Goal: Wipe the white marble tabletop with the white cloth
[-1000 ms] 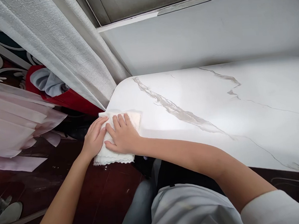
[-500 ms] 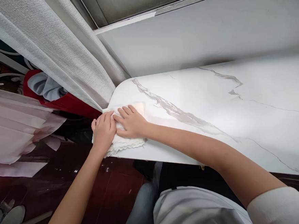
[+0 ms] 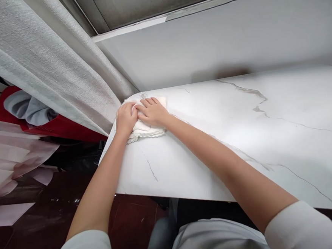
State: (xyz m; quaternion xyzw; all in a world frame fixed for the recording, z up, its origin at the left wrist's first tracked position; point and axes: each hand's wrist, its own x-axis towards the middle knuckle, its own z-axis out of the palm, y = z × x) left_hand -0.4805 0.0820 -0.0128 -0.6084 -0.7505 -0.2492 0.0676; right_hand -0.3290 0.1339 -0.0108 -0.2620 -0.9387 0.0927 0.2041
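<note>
A folded white cloth [image 3: 148, 130] lies on the white marble-patterned tabletop [image 3: 203, 175], near its rounded far left corner. My left hand [image 3: 125, 118] is closed over the cloth's left side, fingers together and partly curled; the thumb is out of sight. Flat on top of the cloth rests my right hand [image 3: 154, 113], its fingers stretched out and slightly apart. The two hands touch or nearly touch at the fingertips and thumb. Much of the cloth is covered by them.
A pale grey curtain [image 3: 65, 67] hangs right against the table's left end. Behind the table rises a grey wall panel [image 3: 200, 50]. On the left stand a red container [image 3: 66, 127] with grey fabric inside and sheer pink fabric [image 3: 17, 150]. The floor [image 3: 132, 214] is dark red.
Both hands and the cloth have moved away from me, from the table's near left edge toward the far left corner. The near part of the tabletop has come into view.
</note>
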